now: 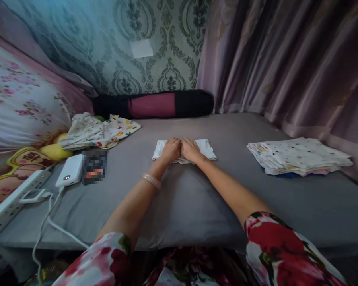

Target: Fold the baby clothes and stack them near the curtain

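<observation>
A folded white cloth (208, 149) lies on the grey sheet in front of me, longer from side to side than deep. My left hand (172, 149) and my right hand (190, 150) meet over its middle, thumbs side by side. The fingers of both are bent down onto the fabric and closed on it; their tips are partly hidden. A ruffled lower edge of the cloth shows beneath the hands. On my left wrist sits a pale bangle (151, 180).
A folded cloth stack (298, 157) lies right; loose printed cloths (101, 131) lie left. Nearby are a white power bank (70, 171), a blurred dark item (94, 167), a power strip (18, 194) and a cable (67, 232). A black-and-maroon roll (152, 105) lines the wall.
</observation>
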A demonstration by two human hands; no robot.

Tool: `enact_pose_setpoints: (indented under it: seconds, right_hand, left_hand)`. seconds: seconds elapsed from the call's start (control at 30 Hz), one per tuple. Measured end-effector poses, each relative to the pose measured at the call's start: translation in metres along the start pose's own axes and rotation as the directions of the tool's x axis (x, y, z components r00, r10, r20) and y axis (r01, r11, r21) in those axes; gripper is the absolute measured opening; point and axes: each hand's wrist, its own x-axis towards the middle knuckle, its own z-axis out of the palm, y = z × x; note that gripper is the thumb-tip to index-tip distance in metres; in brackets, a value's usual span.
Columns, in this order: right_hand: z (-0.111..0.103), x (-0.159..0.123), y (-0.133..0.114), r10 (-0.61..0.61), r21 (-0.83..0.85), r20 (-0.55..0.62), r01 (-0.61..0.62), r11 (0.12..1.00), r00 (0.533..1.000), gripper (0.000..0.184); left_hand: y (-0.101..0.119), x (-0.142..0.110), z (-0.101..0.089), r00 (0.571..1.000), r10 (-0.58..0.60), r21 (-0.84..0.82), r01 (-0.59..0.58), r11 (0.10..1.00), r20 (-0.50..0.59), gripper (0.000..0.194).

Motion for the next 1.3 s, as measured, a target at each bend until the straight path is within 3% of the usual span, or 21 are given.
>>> enact_pose_setpoints:
  seconds: [0.13, 0.27, 0.4, 0.53, 0.67, 0.73, 0.8, 0.87, 0.97, 1.03, 1.2, 1.3]
  right_hand:
    - [0.020, -0.001, 0.003, 0.041, 0.020, -0.051, -0.040, 0.999, 0.998, 0.045]
    - [0.027, -0.004, 0.008, 0.058, 0.035, -0.064, -0.056, 0.998, 0.996, 0.049]
    - [0.027, -0.005, 0.009, 0.099, 0.036, -0.054, -0.097, 0.995, 0.994, 0.050]
    - [0.027, -0.003, 0.014, 0.129, 0.062, -0.045, -0.126, 0.990, 0.991, 0.051]
    - [0.016, 0.005, 0.034, 0.118, 0.242, 0.021, -0.119, 0.963, 0.993, 0.041]
    - [0.006, 0.008, 0.051, 0.221, 0.336, -0.011, -0.205, 0.919, 0.975, 0.038]
    - [-0.004, 0.007, 0.070, 0.395, 0.359, -0.059, -0.350, 0.865, 0.917, 0.034]
    - [-0.012, 0.002, 0.087, 0.515, 0.339, -0.020, -0.479, 0.810, 0.857, 0.032]
    - [-0.017, -0.004, 0.102, 0.599, 0.276, 0.077, -0.594, 0.756, 0.797, 0.033]
    - [-0.018, -0.005, 0.103, 0.614, 0.232, 0.112, -0.621, 0.749, 0.782, 0.037]
    - [-0.015, 0.004, 0.094, 0.630, 0.132, 0.132, -0.644, 0.754, 0.765, 0.041]
    - [-0.016, 0.003, 0.085, 0.614, 0.084, 0.096, -0.621, 0.779, 0.783, 0.037]
  left_hand:
    - [-0.001, -0.005, 0.015, 0.993, -0.099, 0.021, 0.098, 0.995, 0.059, 0.037]
    - [-0.002, -0.010, 0.018, 0.978, -0.186, 0.041, 0.183, 0.982, 0.089, 0.043]
    - [0.002, -0.012, 0.013, 0.949, -0.294, 0.090, 0.285, 0.954, 0.109, 0.050]
    - [0.003, -0.014, 0.011, 0.949, -0.311, 0.114, 0.303, 0.946, 0.057, 0.054]
    - [-0.004, -0.011, 0.005, 0.942, -0.330, 0.044, 0.328, 0.944, 0.061, 0.046]
    - [-0.012, -0.008, -0.002, 0.932, -0.361, -0.008, 0.362, 0.932, 0.039, 0.040]
    - [-0.023, -0.007, -0.010, 0.896, -0.443, -0.021, 0.442, 0.897, -0.019, 0.037]
    - [-0.036, -0.008, -0.017, 0.832, -0.550, 0.000, 0.551, 0.834, -0.080, 0.036]
    - [-0.051, -0.010, -0.023, 0.717, -0.693, 0.010, 0.695, 0.719, -0.071, 0.036]
    - [-0.056, -0.011, -0.024, 0.672, -0.740, -0.012, 0.740, 0.672, -0.011, 0.038]
    - [-0.056, -0.008, -0.022, 0.623, -0.780, -0.060, 0.782, 0.621, 0.059, 0.039]
    - [-0.053, -0.005, -0.022, 0.630, -0.774, -0.040, 0.777, 0.629, 0.059, 0.034]
